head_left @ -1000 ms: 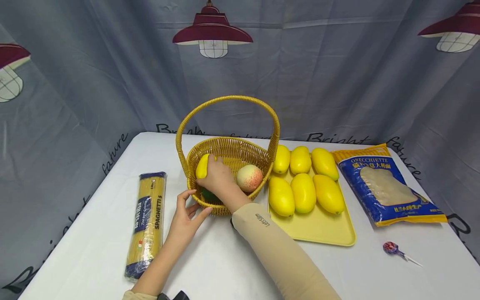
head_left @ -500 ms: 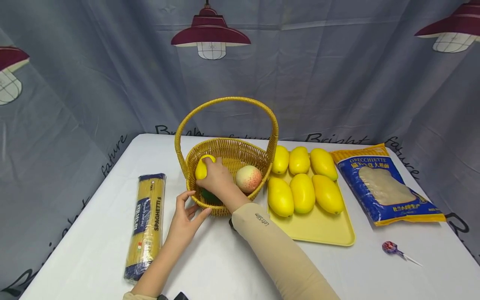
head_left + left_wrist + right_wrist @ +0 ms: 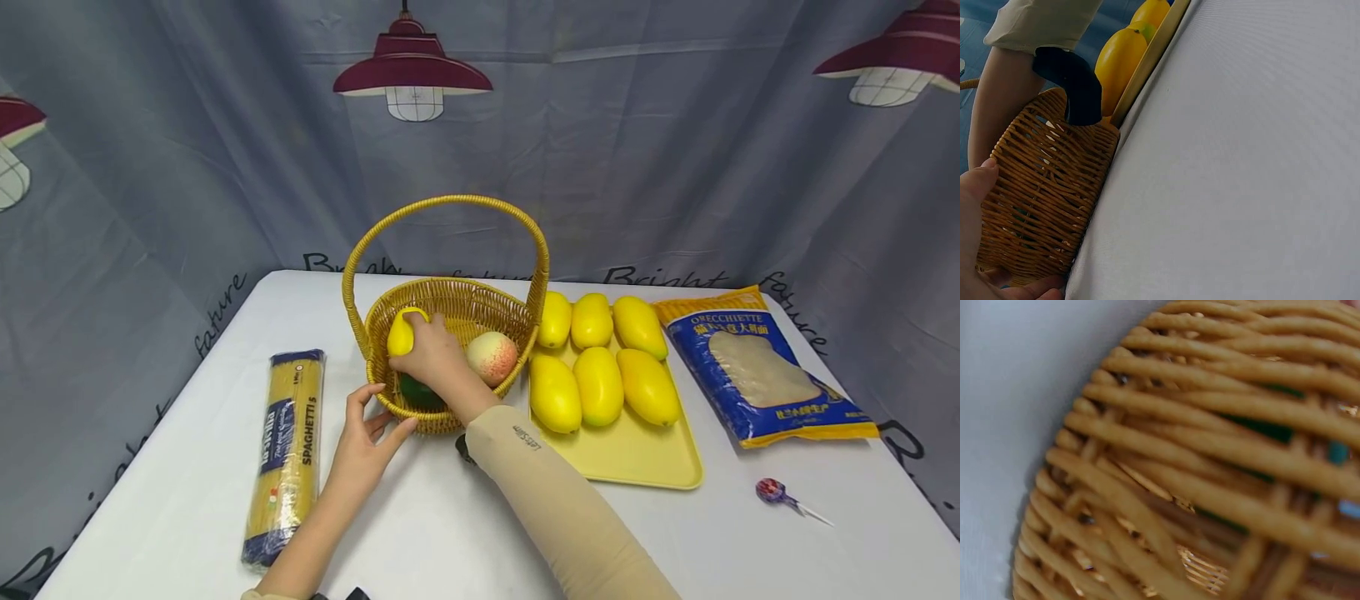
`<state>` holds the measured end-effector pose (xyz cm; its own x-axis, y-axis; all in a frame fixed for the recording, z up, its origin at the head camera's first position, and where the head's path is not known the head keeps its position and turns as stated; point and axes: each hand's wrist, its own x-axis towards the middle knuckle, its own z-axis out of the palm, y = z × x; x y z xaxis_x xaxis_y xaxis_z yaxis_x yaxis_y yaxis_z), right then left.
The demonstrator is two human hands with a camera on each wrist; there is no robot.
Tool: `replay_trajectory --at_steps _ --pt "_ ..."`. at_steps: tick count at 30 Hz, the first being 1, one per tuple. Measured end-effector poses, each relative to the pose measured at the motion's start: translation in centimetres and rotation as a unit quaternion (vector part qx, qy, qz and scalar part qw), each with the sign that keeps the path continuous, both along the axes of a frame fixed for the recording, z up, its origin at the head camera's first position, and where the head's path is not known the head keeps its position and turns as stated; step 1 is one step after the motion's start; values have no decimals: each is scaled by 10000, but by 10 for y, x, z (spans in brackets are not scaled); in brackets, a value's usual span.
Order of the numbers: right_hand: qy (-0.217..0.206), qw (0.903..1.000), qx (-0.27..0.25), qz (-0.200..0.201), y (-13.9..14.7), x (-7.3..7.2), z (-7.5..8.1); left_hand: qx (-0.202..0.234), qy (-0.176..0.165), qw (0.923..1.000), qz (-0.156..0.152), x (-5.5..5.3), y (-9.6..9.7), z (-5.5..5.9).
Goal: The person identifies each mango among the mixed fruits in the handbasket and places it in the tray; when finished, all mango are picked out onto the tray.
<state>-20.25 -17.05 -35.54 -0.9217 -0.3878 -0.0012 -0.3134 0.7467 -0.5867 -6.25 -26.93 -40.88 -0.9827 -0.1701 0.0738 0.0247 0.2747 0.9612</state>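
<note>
A woven basket [image 3: 459, 292] with a tall arched handle stands on the table. My left hand [image 3: 366, 443] grips its near left side; the left wrist view shows the thumb [image 3: 984, 176] at the rim and other fingers low against the wicker. Inside the basket, my right hand [image 3: 435, 354] holds a yellow mango [image 3: 401, 337] by the left wall, its fingertips partly hidden. A dark green fruit [image 3: 418, 393] lies below that hand, and a peach [image 3: 492, 358] sits to its right. Wicker [image 3: 1166, 444] fills most of the right wrist view.
Right of the basket, a yellow tray [image 3: 647, 463] bears several mangoes [image 3: 598, 387]. Beyond it lie a blue orecchiette bag [image 3: 757, 367] and a lollipop [image 3: 772, 491]. A spaghetti pack [image 3: 287, 458] lies at the left beside the left forearm. A grey curtain [image 3: 600, 167] hangs behind the table.
In my right hand the mango has tilted slightly, showing more of its upper end. Both hands stay at the basket. The whole head view has shifted a little.
</note>
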Motion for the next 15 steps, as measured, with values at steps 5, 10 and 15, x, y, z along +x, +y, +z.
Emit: replay_trajectory --at_steps 5,10,15 --pt "128 9994 -313 48 9 2 9 -29 35 10000 2 0 0 0" --pt "168 9975 -680 116 27 6 22 -5 76 10000 -5 0 0 0" --pt "366 9947 -940 177 50 16 35 22 96 9999 -30 0 0 0"
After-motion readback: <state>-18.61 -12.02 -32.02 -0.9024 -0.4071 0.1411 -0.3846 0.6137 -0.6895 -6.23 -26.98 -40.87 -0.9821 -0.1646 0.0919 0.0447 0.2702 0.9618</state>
